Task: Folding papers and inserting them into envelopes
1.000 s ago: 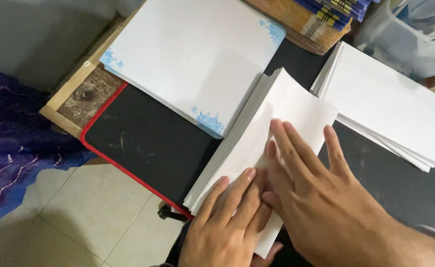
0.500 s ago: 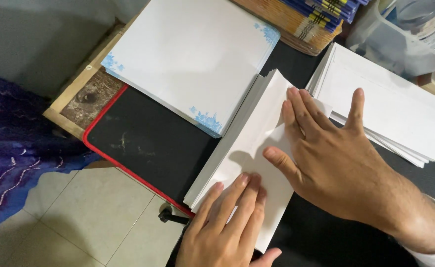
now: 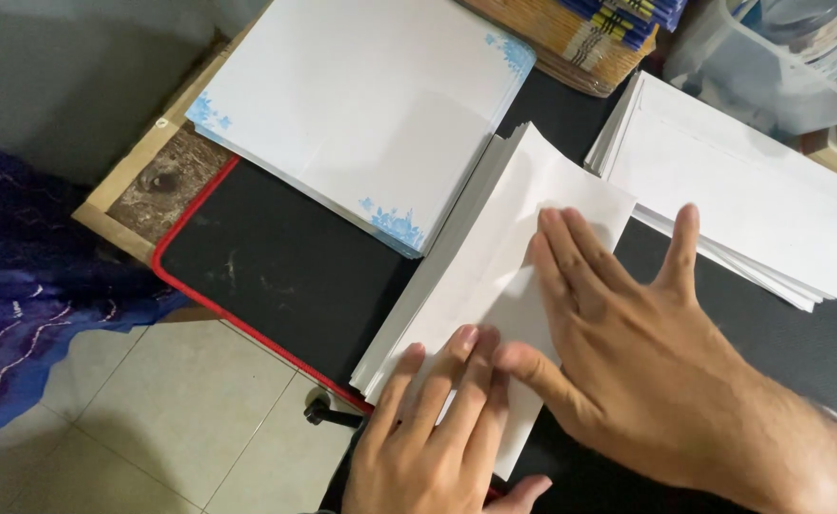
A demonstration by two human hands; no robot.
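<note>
A folded stack of white paper point(image 3: 495, 247) lies slanted on a black mat with a red edge point(image 3: 276, 276). My left hand point(image 3: 438, 428) presses flat on the near end of this paper, fingers together. My right hand point(image 3: 628, 343) lies flat on the middle of the paper, fingers spread, thumb touching my left fingertips. Neither hand grips anything.
A stack of white sheets with blue floral corners point(image 3: 361, 105) lies at the back left. A pile of white envelopes point(image 3: 752, 190) sits at the right. Bundled coloured booklets point(image 3: 590, 33) and a clear plastic box point(image 3: 771, 57) stand behind. Blue cloth point(image 3: 19, 286) hangs at left over tiled floor point(image 3: 152, 419).
My right hand slid up the paper half a second ago, then came back down a little, its thumb now meeting my left fingertips. My left hand stays pressed at the near end.
</note>
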